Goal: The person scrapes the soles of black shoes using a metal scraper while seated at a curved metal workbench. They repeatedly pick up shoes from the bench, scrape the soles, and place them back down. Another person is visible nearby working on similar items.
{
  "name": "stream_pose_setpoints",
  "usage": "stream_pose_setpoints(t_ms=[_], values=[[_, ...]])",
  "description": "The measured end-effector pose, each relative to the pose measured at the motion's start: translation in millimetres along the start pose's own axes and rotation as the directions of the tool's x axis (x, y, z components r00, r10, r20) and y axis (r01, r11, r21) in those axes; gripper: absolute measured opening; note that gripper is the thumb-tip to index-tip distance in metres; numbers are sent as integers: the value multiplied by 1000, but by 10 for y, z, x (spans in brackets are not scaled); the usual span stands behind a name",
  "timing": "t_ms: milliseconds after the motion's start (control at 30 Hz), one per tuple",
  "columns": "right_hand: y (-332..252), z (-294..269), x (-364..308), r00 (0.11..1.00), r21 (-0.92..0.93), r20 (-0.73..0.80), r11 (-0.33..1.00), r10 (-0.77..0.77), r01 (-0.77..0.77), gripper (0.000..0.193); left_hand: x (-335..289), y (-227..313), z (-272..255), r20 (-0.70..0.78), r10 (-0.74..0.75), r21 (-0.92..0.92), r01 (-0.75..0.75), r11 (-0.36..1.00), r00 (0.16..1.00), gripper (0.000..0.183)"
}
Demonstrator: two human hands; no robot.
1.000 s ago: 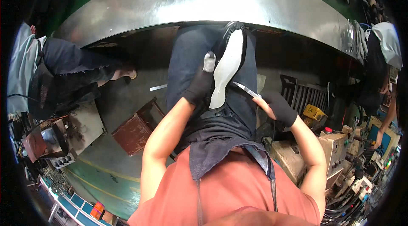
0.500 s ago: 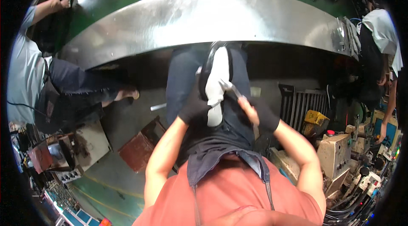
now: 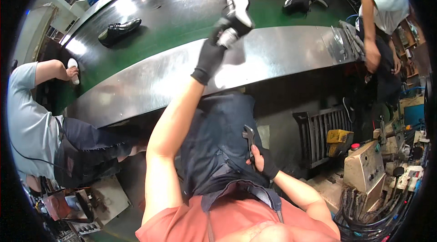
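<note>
My left hand (image 3: 211, 55), in a black glove, is stretched out over the metal ledge (image 3: 173, 71). Its fingers are closed round one end of a black shoe (image 3: 237, 7), whose white underside faces up; the shoe is raised over the green belt (image 3: 177, 28) and partly blurred. Close to my lap, my right hand (image 3: 261, 162) grips a metal hand tool with a curved, jaw-like head (image 3: 248, 135). This glove leaves my thumb bare.
A glossy black shoe (image 3: 119, 31) lies on the belt at left, more dark shoes (image 3: 300, 0) at right. Co-workers sit at left (image 3: 34, 110) and right (image 3: 387, 10). A black slatted rack (image 3: 323, 132) and a control box (image 3: 362, 164) stand to my right.
The shoe has gone from my lap forward and up over the belt in my left hand. My right hand has drawn back toward my body, still holding the tool.
</note>
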State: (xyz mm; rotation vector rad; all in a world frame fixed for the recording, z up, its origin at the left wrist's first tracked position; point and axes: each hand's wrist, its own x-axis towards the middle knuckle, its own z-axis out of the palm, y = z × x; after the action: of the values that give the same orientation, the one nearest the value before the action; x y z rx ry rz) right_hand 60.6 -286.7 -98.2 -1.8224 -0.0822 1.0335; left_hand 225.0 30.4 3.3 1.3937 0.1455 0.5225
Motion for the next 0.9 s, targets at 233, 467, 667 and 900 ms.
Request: stream_pose_setpoints(t_ms=[233,467,667,900], values=[[49,-60,73,993,29,76,996,85,-88,58,-979,36,-245,691,-462,490,110,865,556,41],[335,-47,174,992,51,108,996,69,-75,56,-1311,319,-1314,333,-643,448,485,751,690,41],[231,87,109,988,156,-33,977,150,-143,51,-571,127,-2017,40,-373,727,229,647,927,35],[-140,105,498,954,52,-87,958,286,-283,51,1275,-352,-3059,-160,129,982,171,-75,979,39]])
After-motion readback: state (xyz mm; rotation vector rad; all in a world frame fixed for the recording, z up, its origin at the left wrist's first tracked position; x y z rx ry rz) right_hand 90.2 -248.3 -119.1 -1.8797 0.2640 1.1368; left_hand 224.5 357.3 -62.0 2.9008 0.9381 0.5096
